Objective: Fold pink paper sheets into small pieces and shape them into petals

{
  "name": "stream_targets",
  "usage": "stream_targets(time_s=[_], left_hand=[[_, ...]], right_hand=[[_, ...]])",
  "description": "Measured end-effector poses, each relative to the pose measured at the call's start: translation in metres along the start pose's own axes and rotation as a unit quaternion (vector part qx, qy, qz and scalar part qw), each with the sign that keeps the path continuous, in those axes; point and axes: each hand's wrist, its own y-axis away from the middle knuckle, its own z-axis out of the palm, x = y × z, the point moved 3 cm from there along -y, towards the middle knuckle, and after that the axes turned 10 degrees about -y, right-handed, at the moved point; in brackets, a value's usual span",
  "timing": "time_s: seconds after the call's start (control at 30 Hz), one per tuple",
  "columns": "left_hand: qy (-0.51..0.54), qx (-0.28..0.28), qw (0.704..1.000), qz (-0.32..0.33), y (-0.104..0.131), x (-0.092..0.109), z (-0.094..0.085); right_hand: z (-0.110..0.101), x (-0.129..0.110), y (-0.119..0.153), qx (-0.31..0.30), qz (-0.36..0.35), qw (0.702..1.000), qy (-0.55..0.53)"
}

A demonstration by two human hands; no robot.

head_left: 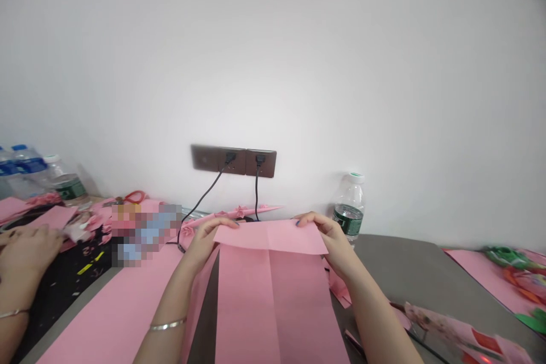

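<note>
A long sheet of pink paper (245,301) hangs in front of me, creased down its middle. Its far end is bent over towards me as a wide flap. My left hand (211,236) pinches the left corner of this folded end, thumb on top. At the right corner my right hand (326,230) has the same kind of grip, fingers partly hidden behind the sheet. Beside my left forearm lies another large pink sheet (115,301) on the grey table (392,261).
Another person's hand (32,250) rests among pink scraps at the left. Red-handled scissors (135,197) lie behind. A water bottle (350,207) stands near the wall. Black cords run to a wall socket (261,164). Green tape (505,256) and a pinkish tool-like object (464,333) lie right.
</note>
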Motion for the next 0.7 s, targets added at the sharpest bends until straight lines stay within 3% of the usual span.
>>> stream_targets(time_s=[0.17, 0.43, 0.53, 0.7], left_hand=[[0.016, -0.018, 1.000, 0.010, -0.001, 0.002, -0.001], [-0.103, -0.051, 0.993, -0.026, 0.001, 0.004, 0.006], [-0.121, -0.059, 0.991, -0.009, -0.001, 0.003, 0.007], [-0.156, -0.066, 0.985, 0.039, -0.003, 0.002, 0.014]], right_hand=[[-0.001, -0.001, 0.000, -0.009, 0.015, 1.000, 0.026], [-0.002, -0.008, 0.005, -0.024, 0.026, 0.993, 0.109], [-0.002, -0.013, 0.008, -0.020, 0.038, 0.989, 0.139], [0.006, -0.019, 0.009, 0.016, -0.016, 0.953, 0.302]])
